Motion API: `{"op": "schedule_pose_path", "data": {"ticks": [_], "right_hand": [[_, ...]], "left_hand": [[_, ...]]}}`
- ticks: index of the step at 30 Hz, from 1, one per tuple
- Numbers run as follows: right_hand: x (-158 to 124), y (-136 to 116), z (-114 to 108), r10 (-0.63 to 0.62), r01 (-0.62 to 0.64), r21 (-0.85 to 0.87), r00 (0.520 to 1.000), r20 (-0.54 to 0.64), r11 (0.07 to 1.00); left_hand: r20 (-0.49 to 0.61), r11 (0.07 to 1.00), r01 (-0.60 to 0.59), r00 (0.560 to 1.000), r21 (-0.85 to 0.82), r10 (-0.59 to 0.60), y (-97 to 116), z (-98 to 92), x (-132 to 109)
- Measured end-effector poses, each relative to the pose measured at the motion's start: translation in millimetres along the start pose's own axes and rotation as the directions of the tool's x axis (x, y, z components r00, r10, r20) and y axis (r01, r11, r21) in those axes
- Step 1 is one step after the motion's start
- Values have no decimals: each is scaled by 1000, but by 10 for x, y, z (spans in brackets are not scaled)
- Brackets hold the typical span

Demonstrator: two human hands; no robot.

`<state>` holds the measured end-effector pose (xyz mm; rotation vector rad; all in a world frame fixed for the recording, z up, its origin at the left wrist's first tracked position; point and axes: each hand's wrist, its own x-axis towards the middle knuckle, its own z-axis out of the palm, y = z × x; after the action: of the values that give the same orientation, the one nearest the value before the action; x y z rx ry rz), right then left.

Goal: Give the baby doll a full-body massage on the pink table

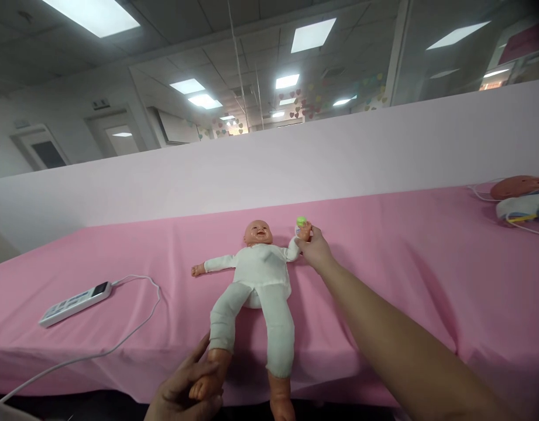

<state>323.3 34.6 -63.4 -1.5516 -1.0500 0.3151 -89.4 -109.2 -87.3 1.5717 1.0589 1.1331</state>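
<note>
The room is an office with bright light panels (312,34) in the ceiling. A pale partition wall (295,164) stands along the far edge of a long table (383,245), which is covered with a pink cloth.

On this table, near the middle, a baby doll (260,275) lies on its back in a white suit. Its arms are spread out to both sides, its head points to the far edge, and its bare feet reach over the near edge.

The left hand (185,394) is at the near edge and closes its fingers around one foot of the doll (the foot on the left side of the view). The right hand (315,250) reaches with a long straight arm to the doll's raised hand, and its fingers are bent closed on that hand, as far as I can see. A small white thing with a green top (301,222) is directly at the fingertips; whether the fingers also hold it, I cannot tell.

To the left, well apart from the doll, a white power strip (76,303) lies on the cloth. Its white cable (137,327) curves over the cloth and drops past the near edge.

At the right end of the table there is an orange object (517,186), and just beside it a white and blue item (524,207) with thin cords.
</note>
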Motion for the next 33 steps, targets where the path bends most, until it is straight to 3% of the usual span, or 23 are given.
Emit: {"op": "schedule_pose_path", "data": {"ticks": [4,7,9,13,16,20,23,26,28,30,33], "right_hand": [[-279,-352,69,-158,139,170,982,101,976],[-482,-540,88,-257,238,109,943,214,965],[-560,-599,91,-366,370,46,882,297,928],[-591,-606,112,-567,655,-55,690,451,754],[-577,-581,148,-593,715,-94,638,491,692],[-575,-572,187,-613,748,-104,608,505,655],[-572,-580,185,-606,717,-104,649,460,689],[-510,-547,148,-515,555,-29,788,337,831],[-418,-478,110,-384,383,54,891,242,922],[-296,-376,67,-231,216,108,962,144,970],[-115,-203,5,0,-5,97,999,50,995]], "left_hand": [[55,998,-7,998,-59,11,119,25,115],[13,999,-39,999,-33,39,336,120,245],[-10,997,-73,997,-36,72,488,205,366],[23,995,-91,996,-39,92,686,356,659],[83,994,-91,992,-56,95,713,436,854],[75,987,12,997,-161,0,668,497,997],[49,978,58,998,-199,-49,663,502,990],[33,984,44,999,-174,-39,688,472,873],[22,989,30,999,-146,-27,674,432,748],[2,993,19,1000,-118,-19,599,369,607],[-29,996,6,1000,-85,-8,369,218,400]]}}
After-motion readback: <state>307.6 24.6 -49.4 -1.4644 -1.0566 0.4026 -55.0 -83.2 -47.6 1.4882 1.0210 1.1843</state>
